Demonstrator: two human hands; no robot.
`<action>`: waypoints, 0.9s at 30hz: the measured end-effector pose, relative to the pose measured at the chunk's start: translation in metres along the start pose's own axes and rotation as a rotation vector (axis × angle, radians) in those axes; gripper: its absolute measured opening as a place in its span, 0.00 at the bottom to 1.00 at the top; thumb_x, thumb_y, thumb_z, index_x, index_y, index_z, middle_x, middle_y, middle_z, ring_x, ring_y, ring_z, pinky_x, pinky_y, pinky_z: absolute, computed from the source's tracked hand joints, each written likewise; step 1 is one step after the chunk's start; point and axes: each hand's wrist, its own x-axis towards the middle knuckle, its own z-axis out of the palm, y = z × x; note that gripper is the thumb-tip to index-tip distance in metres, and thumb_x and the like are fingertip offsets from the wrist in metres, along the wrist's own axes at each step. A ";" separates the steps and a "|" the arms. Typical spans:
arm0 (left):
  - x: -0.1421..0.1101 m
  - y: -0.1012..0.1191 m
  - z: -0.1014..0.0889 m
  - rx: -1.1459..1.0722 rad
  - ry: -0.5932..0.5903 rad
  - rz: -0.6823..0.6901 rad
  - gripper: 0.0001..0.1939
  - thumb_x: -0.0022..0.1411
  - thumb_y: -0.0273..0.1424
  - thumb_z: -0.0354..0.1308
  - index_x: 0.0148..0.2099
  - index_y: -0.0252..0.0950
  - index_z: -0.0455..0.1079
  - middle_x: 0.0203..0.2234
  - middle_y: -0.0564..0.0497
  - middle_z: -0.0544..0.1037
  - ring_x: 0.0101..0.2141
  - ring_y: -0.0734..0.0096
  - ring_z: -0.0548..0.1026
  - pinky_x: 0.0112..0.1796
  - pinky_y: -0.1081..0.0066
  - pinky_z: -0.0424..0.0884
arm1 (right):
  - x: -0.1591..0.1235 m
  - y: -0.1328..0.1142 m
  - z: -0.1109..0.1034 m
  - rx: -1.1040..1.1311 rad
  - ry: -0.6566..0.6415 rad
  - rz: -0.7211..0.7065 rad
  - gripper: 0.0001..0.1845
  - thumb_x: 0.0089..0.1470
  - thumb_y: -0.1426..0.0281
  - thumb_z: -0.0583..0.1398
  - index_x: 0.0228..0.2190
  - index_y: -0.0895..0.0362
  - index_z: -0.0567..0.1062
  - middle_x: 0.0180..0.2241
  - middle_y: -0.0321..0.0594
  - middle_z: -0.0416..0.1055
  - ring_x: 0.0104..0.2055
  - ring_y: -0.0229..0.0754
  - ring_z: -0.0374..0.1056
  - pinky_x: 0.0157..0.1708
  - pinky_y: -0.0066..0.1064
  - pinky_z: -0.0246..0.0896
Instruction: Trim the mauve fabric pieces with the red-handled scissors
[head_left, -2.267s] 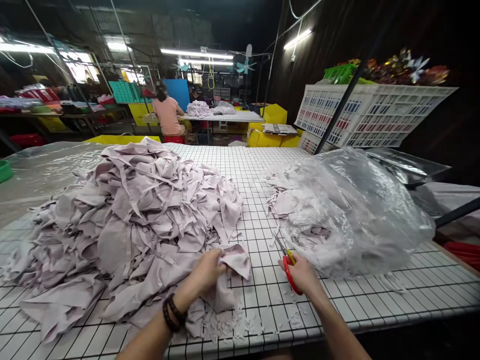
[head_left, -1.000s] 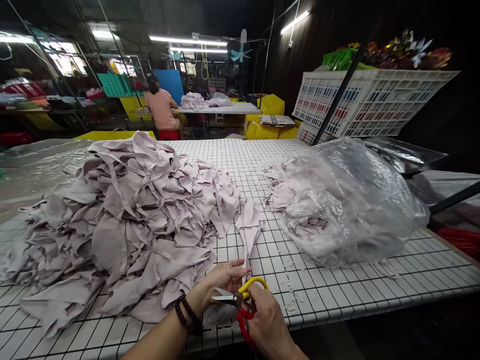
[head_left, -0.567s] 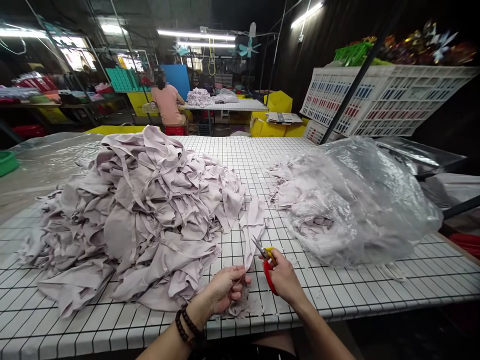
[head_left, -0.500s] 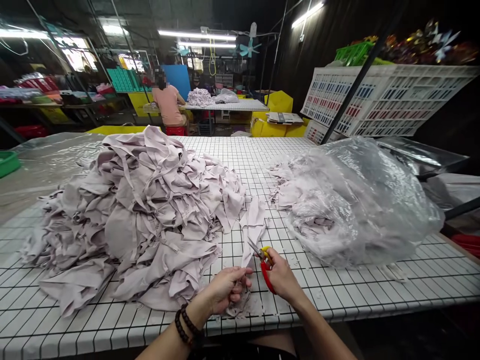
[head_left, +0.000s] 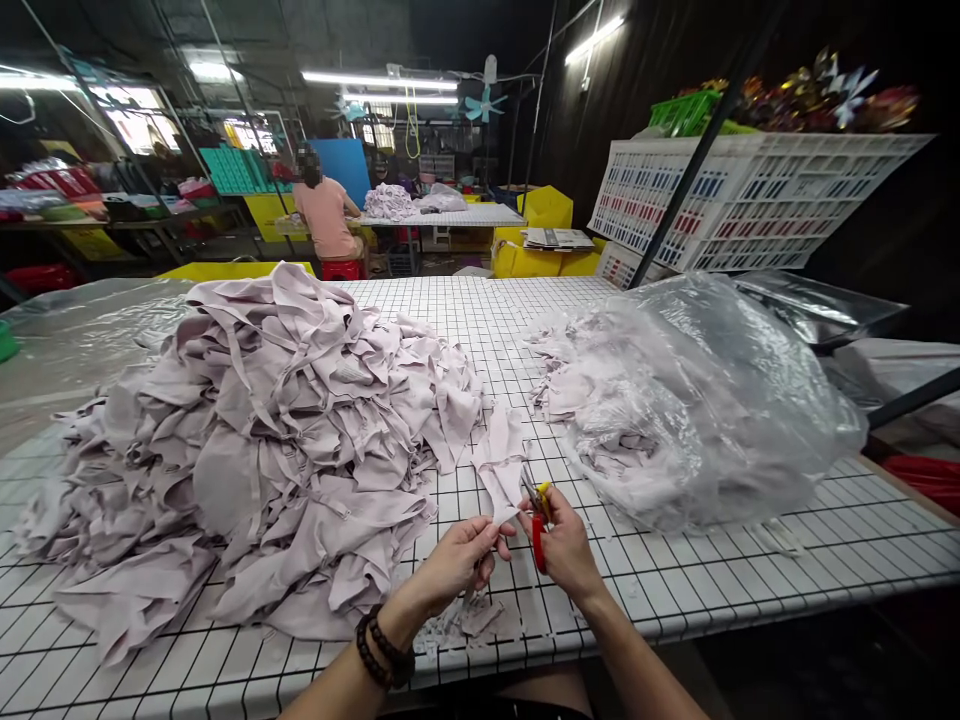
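Pinched between the fingers of my left hand [head_left: 469, 555] is the near end of a pale mauve fabric piece [head_left: 499, 460], which stretches away from me on the table. My right hand [head_left: 566, 545] is closed around scissors [head_left: 538, 525] with red and yellow handles. Their blades point up and left, beside the fabric's right edge. The right fingertips come close to the held end; whether they grip it too I cannot make out. Below my hands lie small cloth scraps [head_left: 484, 620]. A large heap of the same mauve cloth [head_left: 300, 420] rises on the left.
Clear plastic sheeting [head_left: 720, 400] covers more mauve cloth on the right of the grid-patterned table [head_left: 480, 310]. White crates [head_left: 757, 200] stand behind it. Further back, a person [head_left: 326, 215] in a pink top sits at another table.
Both hands have moved slightly up, the left one also to the right, bringing them closer together. The fabric's near end is spread wider, and the scissors have turned more upright.
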 end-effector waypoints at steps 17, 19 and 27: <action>-0.014 -0.038 0.009 -0.987 0.182 -0.411 0.13 0.67 0.36 0.50 0.46 0.31 0.66 0.18 0.56 0.70 0.09 0.88 0.52 0.11 0.85 0.41 | 0.086 0.003 0.056 -0.461 -0.031 0.043 0.12 0.45 0.68 0.62 0.34 0.57 0.70 0.37 0.43 0.72 0.42 0.46 0.67 0.40 0.31 0.58; -0.015 -0.037 0.011 -0.991 0.210 -0.390 0.11 0.66 0.36 0.53 0.46 0.33 0.66 0.18 0.58 0.70 0.08 0.88 0.52 0.11 0.85 0.41 | 0.101 0.005 0.072 -0.470 -0.007 0.044 0.11 0.43 0.73 0.61 0.33 0.57 0.70 0.36 0.45 0.73 0.42 0.47 0.67 0.40 0.32 0.58; -0.014 -0.018 0.003 -0.594 0.328 -0.042 0.15 0.64 0.38 0.54 0.50 0.35 0.65 0.22 0.58 0.69 0.10 0.89 0.50 0.12 0.83 0.40 | 0.145 -0.014 0.049 -0.244 0.139 -0.010 0.09 0.49 0.66 0.57 0.33 0.57 0.68 0.31 0.40 0.73 0.32 0.41 0.70 0.31 0.29 0.62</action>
